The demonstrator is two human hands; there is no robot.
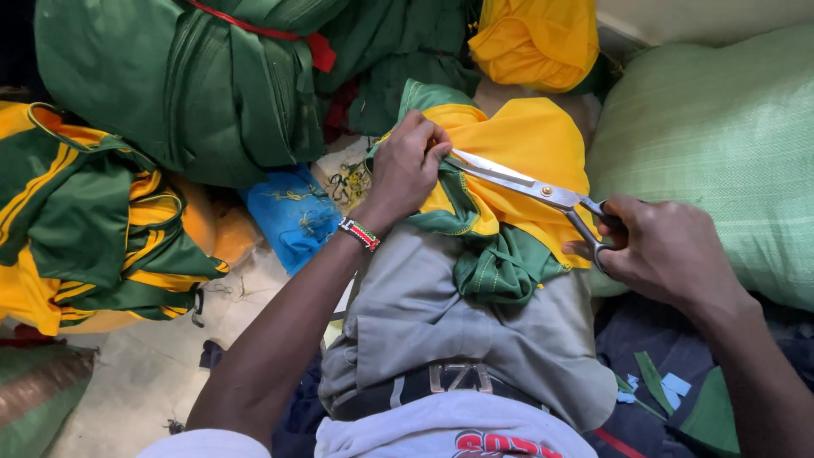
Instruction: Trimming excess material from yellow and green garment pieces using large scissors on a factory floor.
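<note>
On your lap, just past 12 o'clock from the belt buckle (459, 377), sits the green-and-yellow garment (509, 182), bunched over your grey trousers. Your left hand (407, 170) is pinched shut on a fold of it near the green trim, and your right hand (666, 250) is closed through the handles of the big steel scissors (530, 188), at about 3 o'clock from the cloth. The blades look almost together, tips right by your left fingers (431, 140) (closer than I'd like). I'd say keep that fold pulled taut, slide your fingertips back from the blade line, and snip with the tips only so you don't nick the yellow panel. More bundled green fabric (195, 85) is piled at 11 o'clock.
</note>
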